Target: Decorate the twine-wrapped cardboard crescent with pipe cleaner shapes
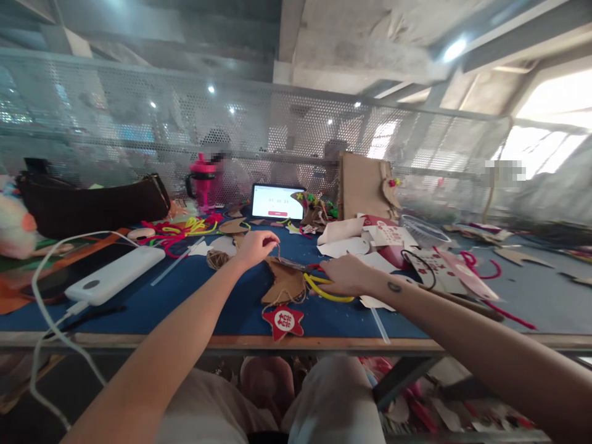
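My left hand point(258, 247) pinches a thin brown twine above a brown cardboard piece point(285, 282) on the blue table mat. In my right hand point(345, 275) are scissors point(328, 288) with yellow and red handles; their blades point left across the top of the cardboard, close to the twine. Twine also runs along the lower end of the cardboard, where a red star point(283, 322) with a white round label lies at the table's front edge. A ball of twine point(219, 259) sits left of my left hand.
At the left are a white power bank point(115, 275) with a cable, a dark bag point(92, 203) and colored cords. A lit tablet point(277, 202) and pink tumbler point(203, 184) stand behind. Papers point(345, 237) and a cardboard box point(363, 185) are at the right.
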`<state>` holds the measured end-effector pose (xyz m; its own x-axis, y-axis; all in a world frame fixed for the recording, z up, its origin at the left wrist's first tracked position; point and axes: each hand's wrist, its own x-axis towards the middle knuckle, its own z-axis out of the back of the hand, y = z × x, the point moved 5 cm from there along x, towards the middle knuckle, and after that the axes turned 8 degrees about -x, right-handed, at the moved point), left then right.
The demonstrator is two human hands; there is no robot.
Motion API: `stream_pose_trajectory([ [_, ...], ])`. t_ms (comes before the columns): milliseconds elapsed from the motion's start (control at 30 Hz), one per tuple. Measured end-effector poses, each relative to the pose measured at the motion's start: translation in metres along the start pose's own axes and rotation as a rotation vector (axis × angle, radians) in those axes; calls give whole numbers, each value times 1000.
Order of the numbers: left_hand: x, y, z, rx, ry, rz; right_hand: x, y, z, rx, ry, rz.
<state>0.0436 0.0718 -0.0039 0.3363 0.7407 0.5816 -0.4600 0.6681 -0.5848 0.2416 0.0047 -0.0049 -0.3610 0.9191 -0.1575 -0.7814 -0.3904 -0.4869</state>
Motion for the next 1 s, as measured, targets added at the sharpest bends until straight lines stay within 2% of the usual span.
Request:
stream_pose_trajectory([
  [100, 0, 0, 0, -9, 2, 2, 1, 2, -4, -24, -4, 3],
  [367, -1, 0, -1, -24, 21, 19, 0, 8, -7, -56, -111, 55],
  [867, -1, -1, -2, -13, 36, 22, 3, 9, -9, -75, -93, 43],
  [933, -1, -1, 0, -22, 8, 34, 3, 7, -9, -84, -101, 26],
  [1000, 0, 0, 5, -55, -71, 58, 3, 2, -8, -95, -128, 3],
])
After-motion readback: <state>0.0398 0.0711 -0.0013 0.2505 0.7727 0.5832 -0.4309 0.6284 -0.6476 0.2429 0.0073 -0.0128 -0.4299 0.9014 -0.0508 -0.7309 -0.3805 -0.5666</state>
